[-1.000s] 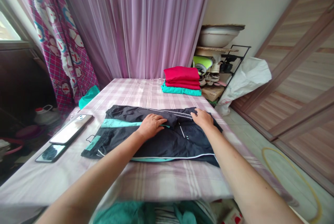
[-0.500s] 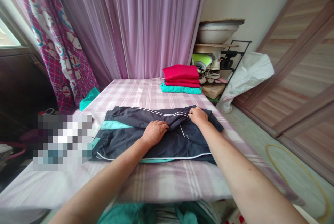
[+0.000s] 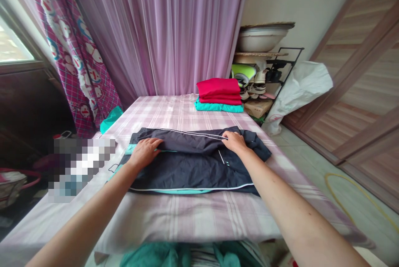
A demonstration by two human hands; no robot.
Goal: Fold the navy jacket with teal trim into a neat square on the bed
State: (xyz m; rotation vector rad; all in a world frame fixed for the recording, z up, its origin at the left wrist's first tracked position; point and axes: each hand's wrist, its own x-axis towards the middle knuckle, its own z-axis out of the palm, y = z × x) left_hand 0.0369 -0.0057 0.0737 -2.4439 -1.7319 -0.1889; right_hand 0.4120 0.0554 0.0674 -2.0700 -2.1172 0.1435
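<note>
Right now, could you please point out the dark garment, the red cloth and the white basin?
Dark garment (image 3: 193, 169), head view: middle of its upper surface.
Red cloth (image 3: 218, 89), head view: its folded front.
White basin (image 3: 262, 41), head view: outer side below the rim.

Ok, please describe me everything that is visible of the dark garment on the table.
The dark garment lies wrinkled, in layers, across the near part of the checked tablecloth. It looks thin, smooth and synthetic, almost black, with white piping, turquoise panels and a short white line towards the right. The left hand touches it near its left end; the right hand touches its far piping with curled fingers.
</note>
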